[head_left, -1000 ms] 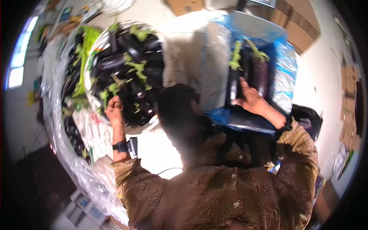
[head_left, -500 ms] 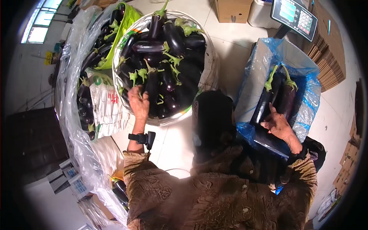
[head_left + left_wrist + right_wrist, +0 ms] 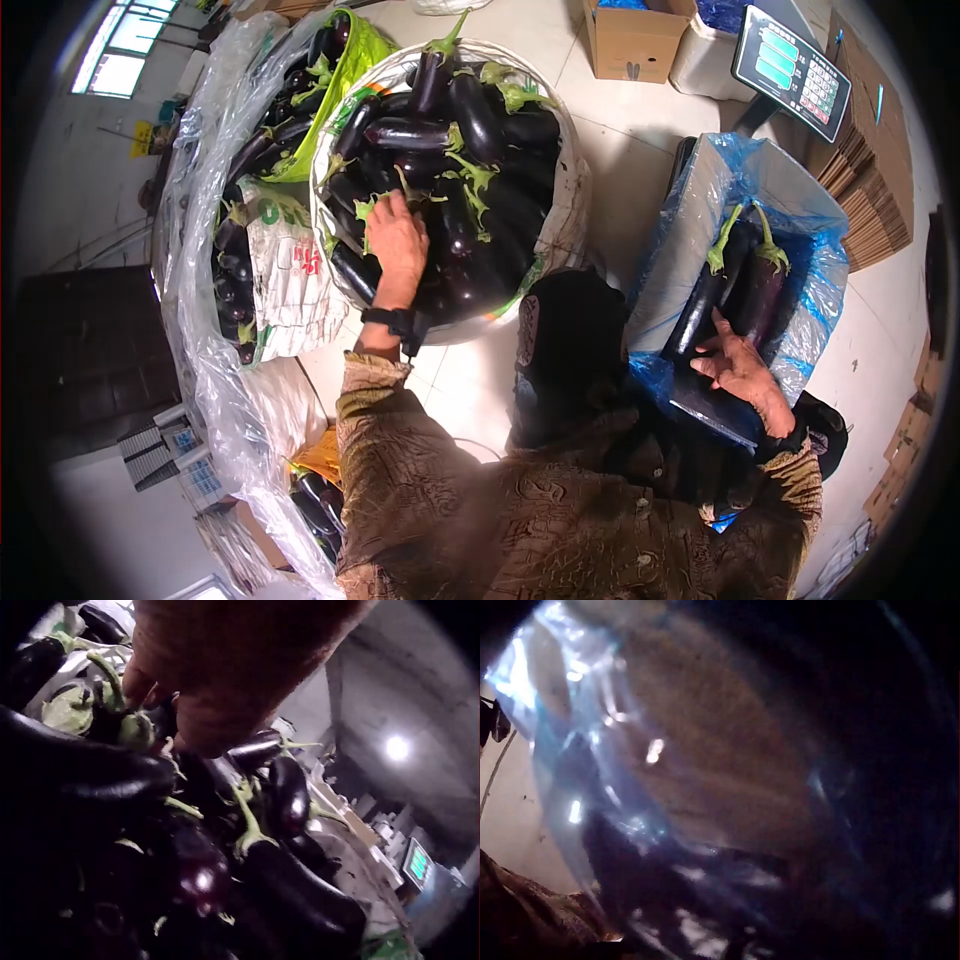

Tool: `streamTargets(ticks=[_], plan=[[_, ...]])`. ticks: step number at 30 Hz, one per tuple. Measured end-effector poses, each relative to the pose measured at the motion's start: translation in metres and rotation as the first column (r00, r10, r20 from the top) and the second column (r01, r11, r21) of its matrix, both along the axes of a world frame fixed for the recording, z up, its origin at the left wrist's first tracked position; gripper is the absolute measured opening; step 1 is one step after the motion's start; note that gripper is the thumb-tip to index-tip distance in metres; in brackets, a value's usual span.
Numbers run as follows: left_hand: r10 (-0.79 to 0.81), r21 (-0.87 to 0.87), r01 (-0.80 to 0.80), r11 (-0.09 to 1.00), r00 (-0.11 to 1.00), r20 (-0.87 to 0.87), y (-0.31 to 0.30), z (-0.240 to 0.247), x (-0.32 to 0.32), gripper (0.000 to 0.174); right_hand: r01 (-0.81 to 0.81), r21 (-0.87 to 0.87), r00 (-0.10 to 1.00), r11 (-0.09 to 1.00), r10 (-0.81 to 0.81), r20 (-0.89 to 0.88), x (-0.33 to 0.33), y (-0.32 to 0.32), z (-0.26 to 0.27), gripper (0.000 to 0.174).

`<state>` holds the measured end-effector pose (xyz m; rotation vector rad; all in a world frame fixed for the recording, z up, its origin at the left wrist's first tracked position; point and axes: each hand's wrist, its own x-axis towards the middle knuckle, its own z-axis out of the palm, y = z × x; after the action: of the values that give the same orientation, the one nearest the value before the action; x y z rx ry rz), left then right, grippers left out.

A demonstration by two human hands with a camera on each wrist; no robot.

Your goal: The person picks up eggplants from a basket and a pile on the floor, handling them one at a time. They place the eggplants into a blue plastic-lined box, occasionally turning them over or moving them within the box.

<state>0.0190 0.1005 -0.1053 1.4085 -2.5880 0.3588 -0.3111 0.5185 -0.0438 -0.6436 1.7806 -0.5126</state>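
In the head view my left hand (image 3: 397, 245) is over the heap of eggplants in a round white-lined basket (image 3: 575, 185), its fingers curled over one eggplant that it mostly covers. The left wrist view shows the fingers (image 3: 139, 682) bent down among green caps and stems, close to other glossy eggplants (image 3: 296, 889). My right hand (image 3: 740, 370) lies in a box lined with blue plastic (image 3: 665, 240), its index finger extended along two long eggplants (image 3: 700, 305) with stems pointing away. Crinkled plastic (image 3: 600, 750) and darkness fill the right wrist view, hiding that hand.
A scale display (image 3: 790, 72) stands beyond the lined box, with flattened cardboard (image 3: 875, 180) to its right. An open carton (image 3: 635, 45) is at the back. Left of the basket are more eggplants (image 3: 232, 280) in clear plastic and a printed white sack (image 3: 290, 265).
My left hand has moved rightward and farther over the heap, onto an eggplant it was beside. The right hand stays on the eggplants in the lined box. The head view has shifted.
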Motion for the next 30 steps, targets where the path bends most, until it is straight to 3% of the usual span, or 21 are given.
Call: streamTargets(ticks=[3, 7, 9, 10, 11, 13, 15, 19, 22, 23, 25, 27, 29, 30], plan=[[0.365, 0.290, -0.375, 0.881, 0.927, 0.088, -0.036, -0.015, 0.014, 0.040, -0.008, -0.009, 1.000, 1.000, 0.008, 0.000, -0.001, 0.001, -0.006, 0.094], [0.340, 0.314, -0.335, 0.888, 0.939, 0.040, -0.061, -0.037, 0.033, 0.028, -0.007, -0.013, 1.000, 1.000, 0.007, -0.017, 0.000, 0.002, -0.004, 0.094], [0.355, 0.307, -0.280, 0.909, 0.908, -0.221, -0.065, -0.033, 0.035, 0.024, 0.018, -0.014, 1.000, 1.000, -0.018, 0.012, -0.001, 0.004, -0.005, 0.094], [0.262, 0.298, -0.129, 0.946, 0.845, -0.467, -0.069, -0.024, 0.036, 0.026, 0.026, -0.014, 1.000, 1.000, -0.026, 0.013, -0.001, 0.004, -0.005, 0.094], [0.680, 0.785, 0.026, 0.619, 0.483, -0.553, -0.066, -0.012, 0.046, 0.024, 0.011, -0.022, 1.000, 1.000, -0.011, 0.005, -0.002, 0.004, -0.006, 0.094], [0.876, 0.857, 0.315, 0.409, 0.127, -0.464, -0.047, 0.033, 0.051, 0.023, 0.004, -0.031, 1.000, 1.000, -0.004, 0.007, 0.000, 0.003, -0.006, 0.094], [0.914, 0.754, 0.564, 0.337, -0.005, -0.405, -0.025, 0.055, 0.066, 0.023, 0.021, 0.011, 1.000, 1.000, -0.021, 0.021, 0.000, 0.000, -0.002, 0.094], [0.931, 0.536, 0.792, 0.293, -0.110, -0.347, 0.062, 0.114, 0.048, 0.040, -0.006, 0.010, 1.000, 1.000, 0.006, 0.026, 0.000, -0.001, 0.003, 0.091], [0.975, 0.323, 0.933, 0.160, -0.098, -0.200, 0.124, 0.158, 0.013, 0.044, -0.136, -0.163, 0.983, 0.977, 0.112, -0.145, 0.001, 0.005, -0.006, 0.088], [0.973, 0.330, 0.930, 0.159, -0.092, -0.210, 0.142, 0.174, 0.002, 0.044, -0.195, -0.062, 0.968, 0.979, 0.182, -0.170, 0.001, 0.006, -0.012, 0.091], [0.956, 0.331, 0.939, 0.099, 0.003, -0.294, 0.176, 0.196, -0.018, 0.044, -0.212, -0.018, 0.964, 0.977, 0.206, -0.166, 0.003, 0.005, -0.013, 0.093], [0.923, 0.247, 0.966, -0.074, 0.160, -0.350, 0.197, 0.200, -0.039, 0.042, -0.187, -0.036, 0.973, 0.982, 0.180, -0.145, 0.003, 0.006, -0.010, 0.094], [0.924, 0.162, 0.956, -0.246, 0.282, -0.257, 0.213, 0.193, -0.062, 0.041, -0.162, -0.057, 0.983, 0.985, 0.156, -0.094, 0.002, 0.007, -0.009, 0.094], [0.913, 0.525, 0.847, -0.086, 0.277, -0.298, 0.232, 0.206, -0.083, 0.038, -0.137, -0.063, 0.988, 0.989, 0.132, -0.080, 0.002, 0.009, -0.006, 0.095]])
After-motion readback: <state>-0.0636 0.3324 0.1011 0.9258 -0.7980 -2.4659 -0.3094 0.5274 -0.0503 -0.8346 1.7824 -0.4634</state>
